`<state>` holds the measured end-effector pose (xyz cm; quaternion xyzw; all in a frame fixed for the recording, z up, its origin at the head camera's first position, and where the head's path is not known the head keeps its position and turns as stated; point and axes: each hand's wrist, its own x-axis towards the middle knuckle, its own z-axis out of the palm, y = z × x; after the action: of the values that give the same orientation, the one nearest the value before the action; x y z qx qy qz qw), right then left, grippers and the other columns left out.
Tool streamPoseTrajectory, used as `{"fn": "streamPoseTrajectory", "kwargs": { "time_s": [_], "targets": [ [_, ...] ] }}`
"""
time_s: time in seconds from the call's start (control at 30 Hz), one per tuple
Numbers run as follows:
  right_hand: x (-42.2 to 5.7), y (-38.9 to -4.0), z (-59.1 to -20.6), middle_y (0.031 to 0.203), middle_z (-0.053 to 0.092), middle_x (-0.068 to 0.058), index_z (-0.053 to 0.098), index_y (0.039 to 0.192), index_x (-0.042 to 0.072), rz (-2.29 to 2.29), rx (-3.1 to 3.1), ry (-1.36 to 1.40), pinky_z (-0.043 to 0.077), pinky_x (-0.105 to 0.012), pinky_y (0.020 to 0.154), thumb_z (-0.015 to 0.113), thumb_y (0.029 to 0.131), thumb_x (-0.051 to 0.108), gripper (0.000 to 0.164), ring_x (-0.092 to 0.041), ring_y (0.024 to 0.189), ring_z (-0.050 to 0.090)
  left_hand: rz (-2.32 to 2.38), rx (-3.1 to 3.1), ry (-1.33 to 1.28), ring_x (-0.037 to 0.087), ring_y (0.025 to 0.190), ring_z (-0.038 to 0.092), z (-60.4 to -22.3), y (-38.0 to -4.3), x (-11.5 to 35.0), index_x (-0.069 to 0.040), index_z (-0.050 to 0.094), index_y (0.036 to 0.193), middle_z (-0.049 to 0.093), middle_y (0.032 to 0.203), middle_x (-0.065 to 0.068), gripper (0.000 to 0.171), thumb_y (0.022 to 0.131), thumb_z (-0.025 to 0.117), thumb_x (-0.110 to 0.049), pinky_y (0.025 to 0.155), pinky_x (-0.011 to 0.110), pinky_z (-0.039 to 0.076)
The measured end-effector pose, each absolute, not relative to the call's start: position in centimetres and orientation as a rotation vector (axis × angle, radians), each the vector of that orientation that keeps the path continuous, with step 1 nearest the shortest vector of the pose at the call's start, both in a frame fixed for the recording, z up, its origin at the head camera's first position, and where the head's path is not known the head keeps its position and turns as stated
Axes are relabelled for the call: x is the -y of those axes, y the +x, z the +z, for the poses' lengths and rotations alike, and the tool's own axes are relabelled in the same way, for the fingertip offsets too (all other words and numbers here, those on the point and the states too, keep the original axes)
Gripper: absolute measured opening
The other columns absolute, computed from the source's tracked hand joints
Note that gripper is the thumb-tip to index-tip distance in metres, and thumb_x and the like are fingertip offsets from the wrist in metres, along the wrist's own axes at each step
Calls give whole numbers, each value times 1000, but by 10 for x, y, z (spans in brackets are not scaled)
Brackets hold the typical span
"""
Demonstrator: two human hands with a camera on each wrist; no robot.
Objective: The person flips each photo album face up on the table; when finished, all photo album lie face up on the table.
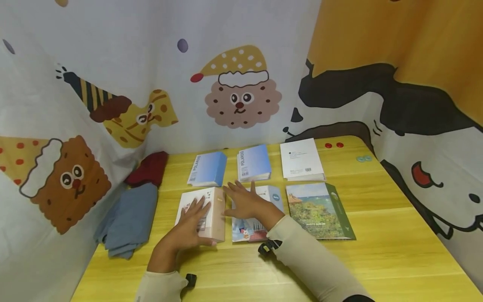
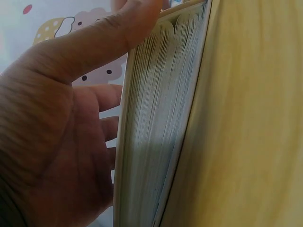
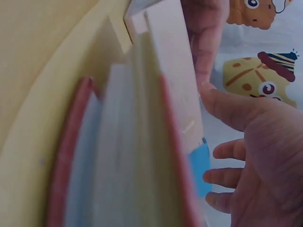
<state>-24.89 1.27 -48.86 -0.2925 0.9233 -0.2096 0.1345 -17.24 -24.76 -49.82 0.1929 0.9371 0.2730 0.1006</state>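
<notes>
My left hand rests with spread fingers on a thick white and beige album. In the left wrist view, its thumb lies along the edge of the cover beside the album's page block. My right hand has its fingers extended over the left part of a picture-covered album, with the fingertips near the beige album's spine. In the right wrist view, the beige spine stands beyond the red-edged cover, close to the thumb. Whether the right fingers touch either album is hard to tell.
Two blue albums and a white one form the back row. A landscape photo album lies right. Grey-blue cloth and dark red cloth lie left. Red buttons and pale green buttons sit back right.
</notes>
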Motion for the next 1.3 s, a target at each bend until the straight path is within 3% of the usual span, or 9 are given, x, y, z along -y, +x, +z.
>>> {"fn": "streamPoseTrajectory", "kwargs": {
  "time_s": [0.27,0.47,0.7,1.07,1.3],
  "targets": [
    [-5,-250,-496,182,27,-11,35,173,22,-667,-2661,-853,-3,-81,130,70,104,53,84,-38,173,11,791,-2769,575,55,169,4,-497,-171,247,-4,29,172,11,184,22,130,74,100,-50,127,84,2],
    [-5,-251,-505,183,25,-11,31,174,21,-653,-2658,-883,-7,-78,131,70,103,58,89,-37,173,5,768,-2773,561,54,169,5,-495,-171,246,-3,30,172,11,184,21,130,73,101,-50,128,83,2],
    [-4,-251,-508,182,28,-5,30,175,20,-588,-2681,-909,-1,-77,133,72,100,61,95,-37,173,6,746,-2797,588,56,168,7,-495,-170,245,-1,31,171,14,183,23,134,69,103,-51,126,85,5],
    [-5,-249,-509,182,31,1,30,175,26,-548,-2705,-882,8,-71,135,69,100,67,94,-35,169,25,677,-2846,560,55,168,10,-501,-171,239,-5,33,172,19,182,25,132,70,102,-54,125,87,9],
    [-6,-253,-508,178,40,-1,39,171,25,-612,-2701,-896,13,-71,133,76,96,62,92,-34,163,34,680,-2880,626,57,166,16,-500,-171,240,-2,38,169,25,180,27,128,70,102,-52,123,88,16]
  ]
}}
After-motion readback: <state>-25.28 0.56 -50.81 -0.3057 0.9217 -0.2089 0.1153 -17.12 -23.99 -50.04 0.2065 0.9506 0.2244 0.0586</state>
